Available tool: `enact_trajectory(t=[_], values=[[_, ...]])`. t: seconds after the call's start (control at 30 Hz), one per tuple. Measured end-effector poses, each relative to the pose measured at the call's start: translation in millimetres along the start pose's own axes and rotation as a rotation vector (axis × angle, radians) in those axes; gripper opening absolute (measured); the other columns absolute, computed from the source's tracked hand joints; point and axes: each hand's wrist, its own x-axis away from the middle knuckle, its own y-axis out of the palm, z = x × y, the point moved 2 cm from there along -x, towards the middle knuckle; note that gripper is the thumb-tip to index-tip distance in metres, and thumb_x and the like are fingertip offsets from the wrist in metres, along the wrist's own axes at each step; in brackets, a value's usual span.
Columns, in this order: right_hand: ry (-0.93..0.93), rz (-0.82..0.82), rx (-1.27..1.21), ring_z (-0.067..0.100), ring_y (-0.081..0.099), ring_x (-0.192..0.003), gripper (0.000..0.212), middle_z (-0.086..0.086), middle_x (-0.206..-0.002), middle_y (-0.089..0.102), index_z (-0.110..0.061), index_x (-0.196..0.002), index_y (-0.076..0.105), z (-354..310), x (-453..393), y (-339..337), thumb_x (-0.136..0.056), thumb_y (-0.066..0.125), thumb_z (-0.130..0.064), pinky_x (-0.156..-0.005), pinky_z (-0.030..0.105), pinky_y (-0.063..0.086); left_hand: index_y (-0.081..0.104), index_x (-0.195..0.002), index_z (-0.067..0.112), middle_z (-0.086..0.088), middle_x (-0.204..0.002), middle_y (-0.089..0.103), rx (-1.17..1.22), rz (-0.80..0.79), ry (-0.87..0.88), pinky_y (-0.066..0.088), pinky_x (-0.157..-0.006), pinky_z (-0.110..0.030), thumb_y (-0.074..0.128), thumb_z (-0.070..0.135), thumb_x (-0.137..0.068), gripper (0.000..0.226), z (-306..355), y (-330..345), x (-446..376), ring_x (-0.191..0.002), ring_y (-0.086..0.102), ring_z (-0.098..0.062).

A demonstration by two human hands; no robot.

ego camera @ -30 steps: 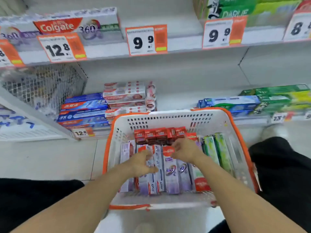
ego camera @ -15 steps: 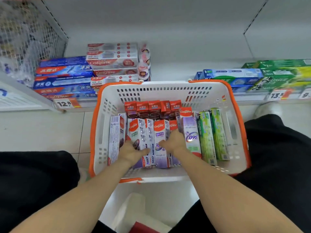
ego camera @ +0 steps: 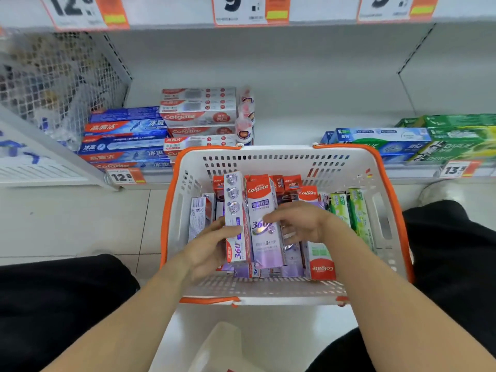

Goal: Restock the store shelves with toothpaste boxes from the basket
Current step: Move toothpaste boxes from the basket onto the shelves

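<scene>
Below the half-stocked bottom shelf [ego camera: 295,130], the basket [ego camera: 268,294] sat at six o'clock, where the left hand [ego camera: 212,251] and right hand [ego camera: 303,226] together held two purple toothpaste boxes [ego camera: 252,221] tilted up, a loose grip from which one box might slide back down.

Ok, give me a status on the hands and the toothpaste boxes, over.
Left hand grips purple Colgate 360 boxes, raised over the basket. Right hand pinches them too. Lower shelf gap ahead, nothing blocking.
</scene>
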Motion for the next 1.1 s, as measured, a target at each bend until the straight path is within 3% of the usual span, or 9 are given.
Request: enact_trajectory(t=[0.23,0.33,0.47,0.53,0.63,0.8,0.9,1.0,1.1], values=[[-0.153,-0.077,-0.085,0.024,0.065,-0.113,0.051,0.003,-0.116,0.074,-0.014,-0.114,0.072,-26.0,8.9,9.0,-0.072,0.088,-0.039,-0.092,0.042,0.057,0.067,-0.121,0.007,-0.019,-0.115,0.073,-0.017,0.065,0.067,0.06,-0.085,-0.048,0.072,0.01,-0.08,0.042,29.4,8.4,20.2,-0.101,0.072,-0.034],[-0.189,-0.011,-0.095,0.02,0.064,-0.114,0.064,0.002,-0.122,0.071,-0.01,-0.123,0.065,-31.8,12.5,13.4,-0.072,0.088,-0.043,-0.08,0.041,0.059,0.067,-0.119,0.004,-0.018,-0.111,0.074,-0.077,0.119,0.122,0.057,-0.092,-0.046,0.078,0.008,-0.069,0.051,34.4,6.7,22.1,-0.1,0.072,-0.033],[-0.288,0.086,-0.005,0.012,0.069,-0.093,0.047,-0.003,-0.103,0.073,-0.013,-0.111,0.061,-36.5,23.7,23.4,-0.082,0.078,-0.046,-0.069,0.033,0.059,0.065,-0.123,0.005,-0.017,-0.114,0.073,-0.145,0.135,0.185,0.054,-0.098,-0.048,0.079,0.008,-0.071,0.054,34.3,15.5,23.7,-0.106,0.07,-0.033],[-0.33,0.054,-0.04,0.01,0.068,-0.085,0.031,0.0,-0.101,0.073,-0.013,-0.107,0.061,-38.1,29.9,26.3,-0.095,0.064,-0.042,-0.064,0.028,0.056,0.066,-0.121,0.005,-0.018,-0.114,0.073,-0.114,0.16,0.219,0.058,-0.089,-0.045,0.077,0.005,-0.074,0.048,32.4,18.9,24.0,-0.103,0.072,-0.034],[-0.34,-0.065,-0.155,0.015,0.07,-0.1,0.023,0.003,-0.11,0.075,-0.015,-0.119,0.064,-36.0,33.8,30.0,-0.101,0.058,-0.028,-0.084,0.038,0.059,0.067,-0.116,0.005,-0.017,-0.111,0.074,-0.019,0.187,0.245,0.062,-0.077,-0.041,0.075,0.003,-0.074,0.043,35.3,20.6,27.7,-0.098,0.073,-0.033],[-0.275,-0.198,-0.295,0.028,0.069,-0.109,0.054,0.014,-0.118,0.072,-0.009,-0.132,0.056,-35.0,33.6,24.3,-0.086,0.079,-0.025,-0.09,0.052,0.057,0.066,-0.121,0.005,-0.021,-0.116,0.072,-0.048,0.117,0.216,0.054,-0.094,-0.053,0.081,0.004,-0.075,0.049,47.6,23.2,35.8,-0.106,0.07,-0.04],[-0.307,-0.122,-0.212,0.018,0.073,-0.093,0.031,0.008,-0.106,0.076,-0.009,-0.114,0.069,-42.1,43.2,20.9,-0.085,0.078,-0.018,-0.072,0.037,0.06,0.065,-0.124,0.004,-0.022,-0.118,0.071,-0.087,0.102,0.225,0.05,-0.1,-0.057,0.083,0.004,-0.072,0.055,57.2,22.2,38.3,-0.108,0.068,-0.042],[-0.354,0.034,-0.179,0.013,0.073,-0.075,0.042,0.003,-0.088,0.075,-0.006,-0.109,0.065,-44.6,43.0,22.5,-0.075,0.087,-0.015,-0.053,0.024,0.053,0.067,-0.118,0.005,-0.02,-0.112,0.073,-0.146,0.136,0.267,0.054,-0.094,-0.053,0.079,0.006,-0.073,0.047,64.0,26.5,41.4,-0.103,0.071,-0.039],[-0.367,0.106,-0.129,0.017,0.074,-0.079,0.045,0.009,-0.094,0.075,-0.009,-0.099,0.057,-43.4,41.1,25.9,-0.07,0.09,-0.017,-0.053,0.026,0.052,0.066,-0.118,0.006,-0.018,-0.11,0.074,-0.186,0.181,0.284,0.054,-0.094,-0.053,0.081,0.008,-0.068,0.053,61.1,30.4,41.7,-0.101,0.072,-0.039]])
